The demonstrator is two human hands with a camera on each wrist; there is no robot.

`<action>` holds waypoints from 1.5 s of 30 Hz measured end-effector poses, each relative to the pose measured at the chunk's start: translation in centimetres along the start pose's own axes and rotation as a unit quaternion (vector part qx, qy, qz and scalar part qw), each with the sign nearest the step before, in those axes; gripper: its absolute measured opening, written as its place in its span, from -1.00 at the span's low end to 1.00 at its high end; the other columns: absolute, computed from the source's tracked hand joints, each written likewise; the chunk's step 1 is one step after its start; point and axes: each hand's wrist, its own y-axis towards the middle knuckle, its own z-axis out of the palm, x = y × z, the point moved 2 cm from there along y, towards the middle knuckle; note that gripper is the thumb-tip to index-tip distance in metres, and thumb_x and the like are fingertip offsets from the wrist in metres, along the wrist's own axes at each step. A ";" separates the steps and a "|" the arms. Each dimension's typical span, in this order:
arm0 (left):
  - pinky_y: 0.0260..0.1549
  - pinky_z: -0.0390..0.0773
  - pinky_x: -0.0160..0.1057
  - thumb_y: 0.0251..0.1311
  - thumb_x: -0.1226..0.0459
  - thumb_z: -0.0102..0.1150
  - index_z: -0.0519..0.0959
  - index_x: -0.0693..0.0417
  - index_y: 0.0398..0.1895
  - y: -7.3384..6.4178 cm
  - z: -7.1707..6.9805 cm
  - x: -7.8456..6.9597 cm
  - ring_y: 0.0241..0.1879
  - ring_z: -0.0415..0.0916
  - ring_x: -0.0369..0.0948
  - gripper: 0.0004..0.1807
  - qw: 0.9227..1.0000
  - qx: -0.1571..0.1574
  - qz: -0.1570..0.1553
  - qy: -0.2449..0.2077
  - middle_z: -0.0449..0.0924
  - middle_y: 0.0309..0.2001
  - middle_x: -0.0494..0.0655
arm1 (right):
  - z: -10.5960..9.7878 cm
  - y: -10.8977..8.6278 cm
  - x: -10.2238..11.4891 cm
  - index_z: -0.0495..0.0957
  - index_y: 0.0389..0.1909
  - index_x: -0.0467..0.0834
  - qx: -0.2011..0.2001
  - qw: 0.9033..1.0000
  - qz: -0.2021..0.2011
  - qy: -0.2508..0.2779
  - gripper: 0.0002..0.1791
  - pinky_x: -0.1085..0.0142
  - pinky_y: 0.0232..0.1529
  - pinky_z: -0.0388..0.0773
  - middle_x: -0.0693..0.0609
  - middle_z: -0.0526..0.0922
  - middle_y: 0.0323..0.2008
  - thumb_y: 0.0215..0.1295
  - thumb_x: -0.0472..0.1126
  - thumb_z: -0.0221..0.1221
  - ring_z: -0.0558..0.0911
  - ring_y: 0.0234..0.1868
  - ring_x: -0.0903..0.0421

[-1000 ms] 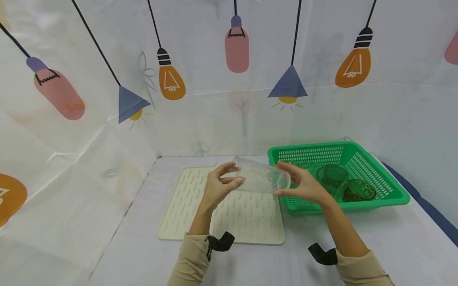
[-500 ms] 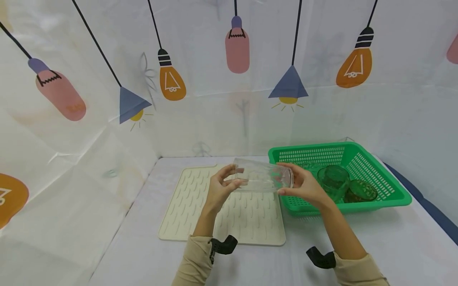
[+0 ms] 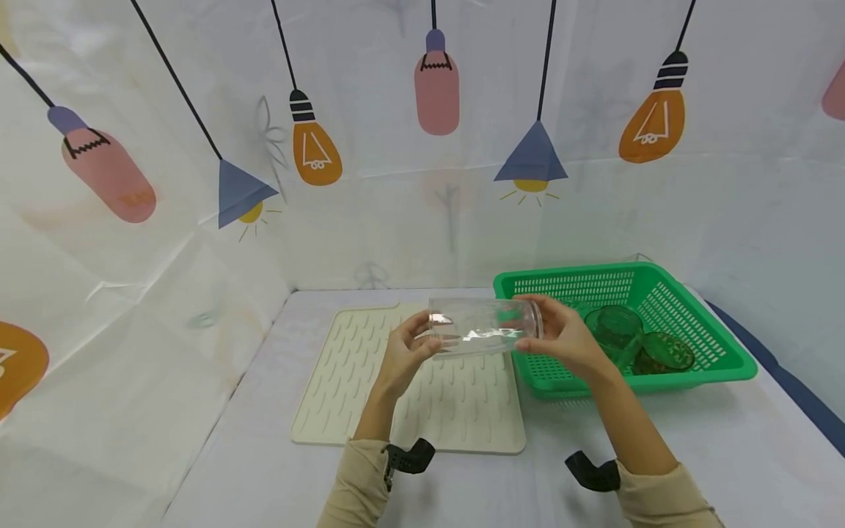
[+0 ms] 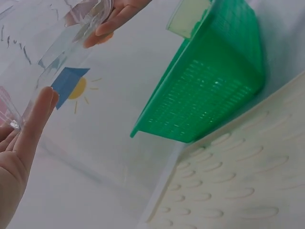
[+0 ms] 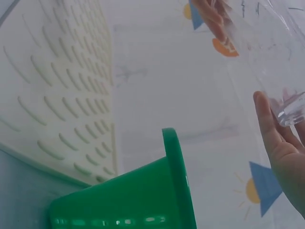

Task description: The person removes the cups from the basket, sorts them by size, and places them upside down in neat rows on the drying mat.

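A clear drinking glass (image 3: pixel 480 323) lies sideways between my two hands, held up above the ribbed cream drying mat (image 3: pixel 455 411). My left hand (image 3: pixel 400 353) grips its left end, thumb in front and fingers behind. At the other end, which looks thicker, my right hand (image 3: pixel 569 339) holds it between thumb and fingers. The left wrist view shows the left thumb along the glass (image 4: pixel 52 52). In the right wrist view, the thick end of the glass (image 5: pixel 291 109) sits in the right hand (image 5: pixel 281 148).
Right of the mat stands a green perforated basket (image 3: pixel 719 345). Inside it are several glass items, including a green-looking cup (image 3: pixel 614 326) and a patterned amber-green piece (image 3: pixel 665 352). A printed white sheet (image 3: pixel 396 220) hangs behind the white-covered table (image 3: pixel 251 455).
The glass has gone from slanting down to the right to nearly level. Its right end has risen a little with my right hand, and both hands still hold it.
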 end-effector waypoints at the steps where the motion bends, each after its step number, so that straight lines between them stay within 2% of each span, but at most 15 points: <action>1: -0.06 0.55 -0.29 -0.03 -0.15 0.32 0.21 0.43 0.28 -0.1 0.0 0.0 -0.02 0.55 -0.04 0.02 1.000 0.001 0.000 0.001 0.37 0.14 0.34 | 0.0 0.0 0.1 0.29 0.23 -0.30 -0.004 1.000 0.004 -0.005 -0.39 0.30 -0.18 0.63 -0.01 0.55 0.03 0.12 -0.55 0.19 0.62 0.01 0.11; 6: -0.03 0.56 -0.21 0.04 0.02 0.35 0.27 0.38 0.26 -0.6 -0.2 0.2 0.01 0.55 -0.04 -0.15 1.000 0.007 0.014 -0.018 0.40 0.15 0.28 | 0.0 0.3 0.3 0.32 0.20 -0.29 -0.017 0.999 0.012 -0.032 -0.43 0.32 -0.24 0.63 0.01 0.61 -0.08 0.13 -0.51 0.20 0.62 -0.07 0.15; 8: -0.05 0.56 -0.23 0.01 0.00 0.36 0.29 0.37 0.24 -0.9 -0.5 0.2 0.00 0.55 -0.10 -0.15 1.000 0.003 0.026 -0.006 0.42 0.15 0.27 | 0.0 0.4 0.4 0.33 0.19 -0.30 -0.018 0.999 0.011 -0.040 -0.43 0.32 -0.25 0.63 0.01 0.59 -0.08 0.12 -0.53 0.20 0.62 -0.08 0.14; 12: -0.05 0.57 -0.18 -0.05 -0.03 0.39 0.30 0.39 0.24 -2.1 -1.4 0.4 0.01 0.52 0.04 -0.09 0.998 -0.014 0.039 0.052 0.43 0.12 0.33 | -0.2 0.6 0.6 0.33 0.18 -0.33 -0.031 0.996 0.021 -0.083 -0.43 0.31 -0.26 0.63 -0.01 0.57 -0.09 0.10 -0.52 0.21 0.62 -0.13 0.15; 16: -0.08 0.57 -0.02 -0.02 0.26 0.42 0.34 0.38 0.23 -3.7 -2.4 0.9 0.00 0.51 0.18 -0.26 0.991 -0.040 0.021 0.124 0.49 0.07 0.30 | -0.4 1.1 0.8 0.34 0.16 -0.34 -0.043 0.989 0.037 -0.138 -0.45 0.30 -0.28 0.63 -0.11 0.56 -0.08 0.11 -0.45 0.24 0.61 -0.15 0.16; 18: -0.10 0.56 0.07 -0.05 0.42 0.40 0.37 0.40 0.20 -4.7 -2.6 0.8 -0.02 0.52 0.19 -0.32 0.985 -0.056 0.006 0.166 0.53 0.04 0.28 | -0.5 1.5 0.9 0.35 0.16 -0.33 -0.044 0.985 0.044 -0.160 -0.45 0.29 -0.27 0.63 -0.20 0.54 -0.05 0.13 -0.41 0.26 0.60 -0.13 0.15; 22: -0.17 0.55 0.14 -0.12 0.47 0.40 0.43 0.45 0.10 -6.7 -2.7 -0.4 -0.09 0.56 0.18 -0.38 0.963 -0.094 0.002 0.253 0.58 -0.06 0.27 | -0.6 2.6 0.9 0.37 0.16 -0.30 -0.038 0.981 0.056 -0.181 -0.44 0.27 -0.24 0.63 -0.27 0.52 0.00 0.12 -0.36 0.28 0.60 -0.05 0.02; 24: -0.21 0.58 0.08 -0.11 0.40 0.43 0.47 0.42 0.07 -7.7 -3.3 0.1 -0.13 0.58 0.13 -0.40 0.947 -0.113 0.015 0.301 0.61 -0.10 0.21 | -0.6 3.1 1.0 0.37 0.16 -0.32 -0.031 0.980 0.058 -0.185 -0.44 0.27 -0.22 0.63 -0.30 0.52 0.02 0.11 -0.36 0.28 0.60 -0.04 0.01; 27: -0.24 0.60 0.01 -0.07 0.28 0.43 0.50 0.35 0.06 -9.1 -4.8 1.7 -0.14 0.59 0.07 -0.41 0.923 -0.132 0.027 0.360 0.63 -0.10 0.16 | -0.6 3.9 1.3 0.35 0.17 -0.34 -0.022 0.978 0.059 -0.197 -0.42 0.32 -0.17 0.61 -0.31 0.52 0.03 0.11 -0.36 0.28 0.58 -0.02 -0.04; 28: -0.23 0.60 -0.01 -0.05 0.24 0.43 0.50 0.33 0.06 -9.6 -5.4 2.3 -0.12 0.59 0.05 -0.41 0.916 -0.135 0.028 0.378 0.63 -0.09 0.14 | -0.7 4.1 1.4 0.34 0.18 -0.34 -0.021 0.977 0.063 -0.204 -0.41 0.33 -0.16 0.60 -0.30 0.52 0.04 0.12 -0.34 0.29 0.58 -0.01 -0.02; 30: -0.19 0.60 -0.02 -0.06 0.18 0.44 0.50 0.34 0.05 -10.5 -6.4 2.9 -0.07 0.57 0.06 -0.38 0.901 -0.135 0.024 0.411 0.61 -0.06 0.17 | -0.7 4.5 1.5 0.33 0.21 -0.31 -0.019 0.974 0.075 -0.215 -0.38 0.34 -0.14 0.59 -0.31 0.50 0.06 0.11 -0.30 0.30 0.54 0.03 -0.12; 36: 0.00 0.46 0.18 -0.13 0.10 0.47 0.45 0.45 0.07 -12.8 -8.6 2.7 0.07 0.44 0.23 -0.24 0.862 -0.147 -0.011 0.486 0.50 0.05 0.34 | -0.4 5.5 1.5 0.33 0.24 -0.23 -0.011 0.966 0.088 -0.244 -0.34 0.28 -0.10 0.58 -0.20 0.49 0.07 0.11 -0.21 0.33 0.52 0.05 -0.09; 39: 0.01 0.41 0.25 -0.13 0.03 0.45 0.42 0.45 0.11 -13.8 -9.6 2.6 0.12 0.37 0.29 -0.17 0.841 -0.148 -0.042 0.519 0.43 0.10 0.41 | -0.2 6.0 1.4 0.32 0.25 -0.22 -0.006 0.964 0.090 -0.251 -0.32 0.20 -0.07 0.58 -0.17 0.50 0.07 0.11 -0.19 0.33 0.52 0.06 -0.08; 42: -0.01 0.39 0.29 -0.17 -0.03 0.46 0.38 0.49 0.13 -14.6 -10.6 2.7 0.12 0.33 0.35 -0.08 0.821 -0.142 -0.057 0.550 0.38 0.10 0.49 | 0.0 6.5 1.3 0.30 0.27 -0.22 -0.003 0.961 0.093 -0.262 -0.29 0.13 -0.05 0.57 -0.17 0.49 0.08 0.10 -0.15 0.33 0.51 0.07 -0.09; 45: -0.01 0.37 0.32 -0.28 -0.07 0.50 0.32 0.55 0.15 -15.3 -11.5 2.8 0.13 0.29 0.41 0.05 0.809 -0.133 -0.065 0.569 0.36 0.10 0.53 | 0.2 7.1 1.3 0.31 0.27 -0.19 0.000 0.958 0.098 -0.269 -0.28 0.07 -0.03 0.55 -0.15 0.48 0.10 0.09 -0.13 0.34 0.50 0.09 -0.09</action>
